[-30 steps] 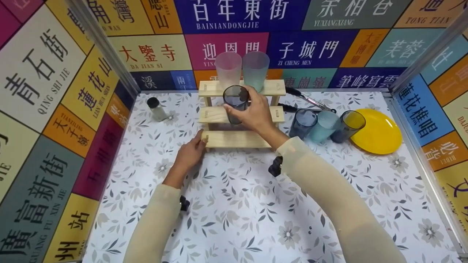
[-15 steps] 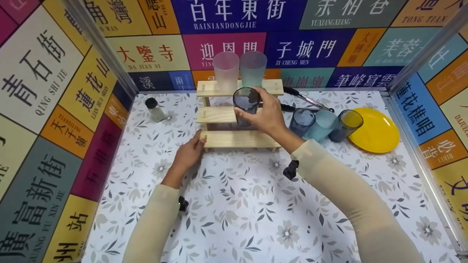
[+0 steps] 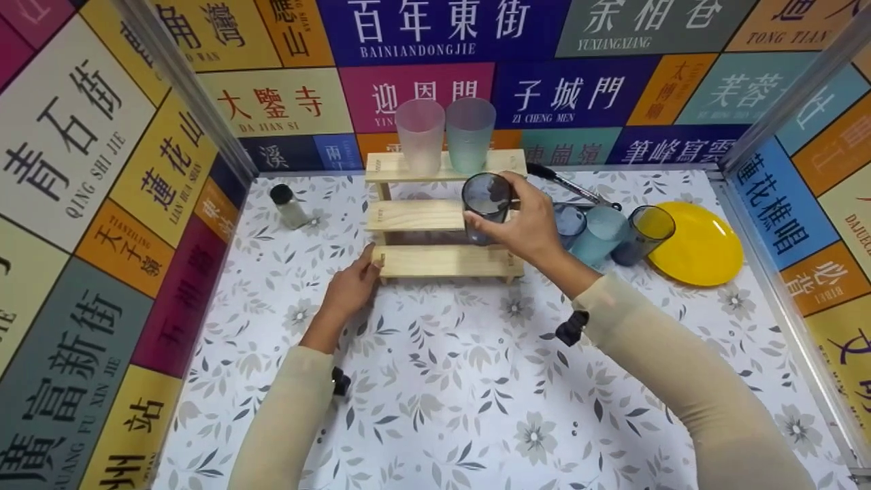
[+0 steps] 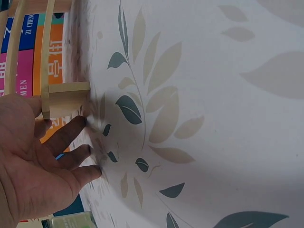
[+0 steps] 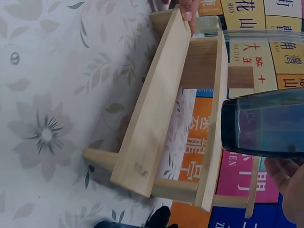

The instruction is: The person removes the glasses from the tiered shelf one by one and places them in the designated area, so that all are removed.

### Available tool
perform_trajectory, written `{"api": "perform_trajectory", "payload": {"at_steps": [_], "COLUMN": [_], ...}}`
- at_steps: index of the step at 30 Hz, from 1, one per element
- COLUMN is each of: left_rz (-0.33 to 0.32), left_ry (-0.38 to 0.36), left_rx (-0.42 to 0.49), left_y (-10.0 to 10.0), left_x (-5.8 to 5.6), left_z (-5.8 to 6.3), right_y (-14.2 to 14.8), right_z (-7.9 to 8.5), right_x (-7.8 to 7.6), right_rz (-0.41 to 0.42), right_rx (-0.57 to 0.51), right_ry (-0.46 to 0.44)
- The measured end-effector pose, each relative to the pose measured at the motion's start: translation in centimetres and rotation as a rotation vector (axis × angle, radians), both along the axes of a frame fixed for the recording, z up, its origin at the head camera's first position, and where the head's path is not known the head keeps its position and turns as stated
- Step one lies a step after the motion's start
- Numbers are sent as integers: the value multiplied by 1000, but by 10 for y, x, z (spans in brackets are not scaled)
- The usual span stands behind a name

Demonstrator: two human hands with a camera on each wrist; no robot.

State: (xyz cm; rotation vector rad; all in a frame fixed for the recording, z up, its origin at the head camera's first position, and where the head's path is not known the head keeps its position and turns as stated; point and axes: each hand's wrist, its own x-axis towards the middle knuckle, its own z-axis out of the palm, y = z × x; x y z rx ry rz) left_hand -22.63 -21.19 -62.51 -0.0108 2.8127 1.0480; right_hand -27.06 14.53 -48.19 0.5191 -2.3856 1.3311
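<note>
A dark smoky tumbler (image 3: pixel 486 201) is held by my right hand (image 3: pixel 537 228), thumb and fingers around its side. It overlaps the right part of the middle step of a three-step wooden rack (image 3: pixel 446 261); in the right wrist view the tumbler's base (image 5: pixel 230 124) lies close to that step. My left hand (image 3: pixel 348 289) holds the left end of the lowest step with thumb and forefinger, its other fingers spread below in the left wrist view. On the top step stand a frosted pinkish tumbler (image 3: pixel 422 139) and a frosted green tumbler (image 3: pixel 469 139).
Right of the rack stand a dark blue tumbler (image 3: pixel 571 224), partly hidden by my hand, a light teal tumbler (image 3: pixel 600 235) and a dark grey tumbler (image 3: pixel 636 241). A yellow plate (image 3: pixel 704 248) lies beside them, black-and-silver tongs (image 3: pixel 578 187) behind. A black-capped jar (image 3: pixel 289 207) stands left.
My right hand has carried the dark tumbler rightward along the middle step, from near its centre to its right part, and slightly lower in view. The left hand stays at the rack's end.
</note>
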Motion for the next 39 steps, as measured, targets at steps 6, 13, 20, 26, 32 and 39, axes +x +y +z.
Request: {"api": "perform_trajectory", "payload": {"at_steps": [6, 13, 20, 26, 32, 39], "left_rz": [30, 31, 34, 14, 21, -2], "left_ry": [-34, -41, -24, -46, -56, -22], "left_rx": [-4, -23, -33, -23, -18, 0], "left_y": [9, 10, 9, 8, 8, -1], "left_x": [6, 7, 5, 5, 5, -5], "left_z": [15, 16, 14, 15, 15, -4], "right_y": [21, 44, 66, 82, 95, 109], "right_z": [-5, -12, -22, -31, -44, -60], "right_x": [9, 20, 32, 41, 47, 53], "right_rz": [-26, -46, -79, -104, -105, -132], "right_rx": [8, 38, 72, 87, 73, 66], "right_ry": [-6, -19, -31, -32, -67, -100]}}
